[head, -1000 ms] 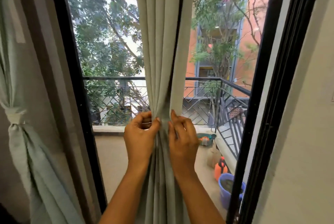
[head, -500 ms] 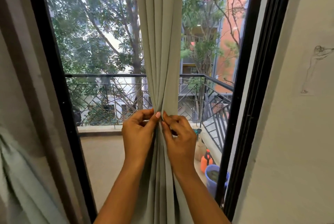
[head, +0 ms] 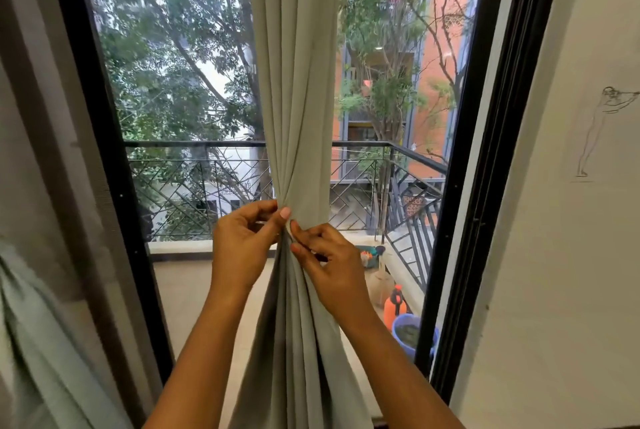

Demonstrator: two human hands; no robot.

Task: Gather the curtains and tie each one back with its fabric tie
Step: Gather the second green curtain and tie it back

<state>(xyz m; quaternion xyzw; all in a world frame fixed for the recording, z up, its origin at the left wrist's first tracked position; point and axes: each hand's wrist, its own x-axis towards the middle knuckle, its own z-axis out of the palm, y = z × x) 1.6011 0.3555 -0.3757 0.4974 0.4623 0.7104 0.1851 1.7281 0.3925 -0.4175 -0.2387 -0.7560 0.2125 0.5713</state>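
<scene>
Barely shifted, left hand (head: 242, 248) and right hand (head: 332, 269) pinch the curtain (head: 298, 82), well apart from the window frame (head: 462, 151).

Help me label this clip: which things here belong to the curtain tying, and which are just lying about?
Job: middle curtain, pinched by left hand and right hand; left curtain.
Lying about: orange sprayer, blue bucket, balcony railing, wall sketch.

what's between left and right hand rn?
Head view: only the gathered folds of the curtain, bunched in the narrow gap between the left hand and the right hand. Both hands pinch it there.
</scene>
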